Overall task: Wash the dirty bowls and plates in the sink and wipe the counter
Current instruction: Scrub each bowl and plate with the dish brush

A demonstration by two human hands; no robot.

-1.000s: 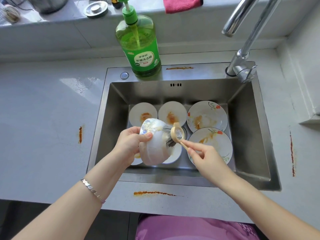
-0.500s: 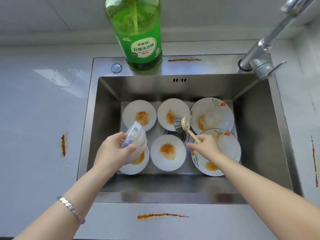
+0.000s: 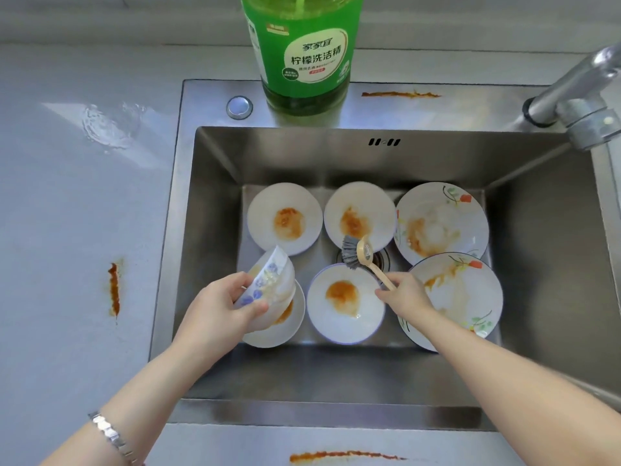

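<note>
My left hand [image 3: 218, 312] grips a white bowl with blue flowers [image 3: 272, 287], tilted on its side above another dirty bowl [image 3: 285, 326] at the sink's front left. My right hand [image 3: 405, 294] holds the tan handle of a dish brush [image 3: 359, 252], its grey bristles over the drain. A sauce-stained bowl [image 3: 346, 304] lies between my hands. Two more stained bowls [image 3: 285, 218] [image 3: 359, 216] sit at the back. Two flowered plates [image 3: 442, 223] [image 3: 463, 294] with orange smears lie on the right, in the steel sink [image 3: 215, 196].
A green dish-soap bottle [image 3: 304, 52] stands on the sink's back rim, with the faucet [image 3: 571, 95] at the back right. Orange sauce streaks mark the counter at left [image 3: 114, 289], the front edge [image 3: 342, 455] and the back rim [image 3: 400, 94]. A water puddle [image 3: 111, 124] lies on the left counter.
Both hands have dropped lower into the sink. The brush has come away from the held bowl and now points at the drain. The bowl is tilted down over the front-left bowl.
</note>
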